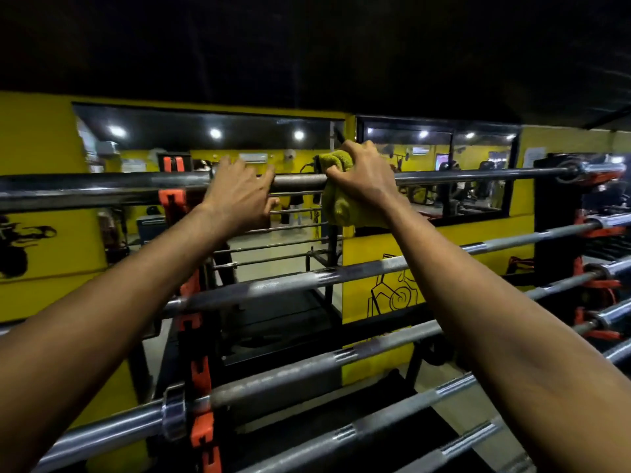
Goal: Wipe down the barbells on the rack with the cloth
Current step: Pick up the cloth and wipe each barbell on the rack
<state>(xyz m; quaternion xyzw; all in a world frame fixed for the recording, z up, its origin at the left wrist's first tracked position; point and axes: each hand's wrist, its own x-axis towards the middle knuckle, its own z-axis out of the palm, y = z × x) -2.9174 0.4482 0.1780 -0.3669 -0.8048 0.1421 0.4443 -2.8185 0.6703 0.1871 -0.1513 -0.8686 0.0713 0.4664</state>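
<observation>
Several steel barbells lie across a black rack with orange hooks [172, 203]. The top barbell [102, 187] runs level across the view at hand height. My left hand [239, 189] grips this bar just left of centre, fingers curled over it. My right hand [362, 175] presses a yellow-green cloth [341, 206] around the same bar, right beside the left hand; the cloth hangs below the bar. Lower barbells [290, 279] slope down toward me under my forearms.
The rack's right upright [560, 227] holds the far bar ends on orange hooks. Behind the rack stand a yellow wall [37, 148] and large mirrors [205, 138] reflecting gym lights and machines. A black frame [321, 257] stands on the floor beyond.
</observation>
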